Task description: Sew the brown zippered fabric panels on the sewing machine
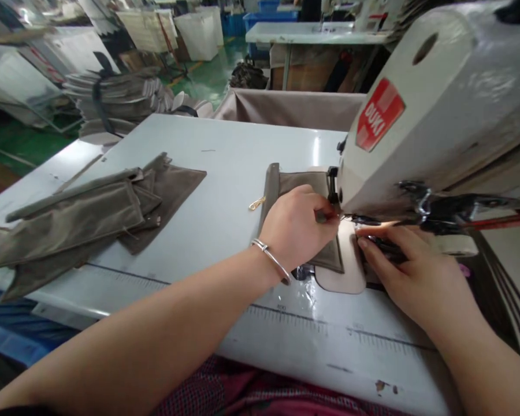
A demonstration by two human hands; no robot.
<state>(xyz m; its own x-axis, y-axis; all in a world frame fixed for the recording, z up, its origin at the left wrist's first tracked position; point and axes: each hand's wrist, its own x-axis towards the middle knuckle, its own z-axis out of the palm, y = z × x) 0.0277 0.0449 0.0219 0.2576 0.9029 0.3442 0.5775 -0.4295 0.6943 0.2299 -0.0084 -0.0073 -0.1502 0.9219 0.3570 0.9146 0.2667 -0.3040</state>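
My left hand (pixel 301 228), wearing a silver bracelet (pixel 271 259), is closed, its fingertips pinched together just beside the needle area of the sewing machine (pixel 429 104). What sits between them is too small to make out. Beneath this hand lies a grey-brown fabric piece (pixel 305 180) with a folded strip along its left edge and a gold zipper pull (pixel 256 203). My right hand (pixel 416 266) is right of the needle, thumb and forefinger brought together under the machine head; anything they grip is hidden. A pale panel with rounded corners (pixel 344 277) rests between both hands.
Several grey-brown fabric pieces (pixel 82 222) lie in a loose pile on the left of the white table (pixel 225 150). Bundled stacks of panels (pixel 117 98) stand beyond it. Behind the table's far edge is a fabric-lined bin (pixel 294 107). A printed ruler (pixel 286 315) runs along the front.
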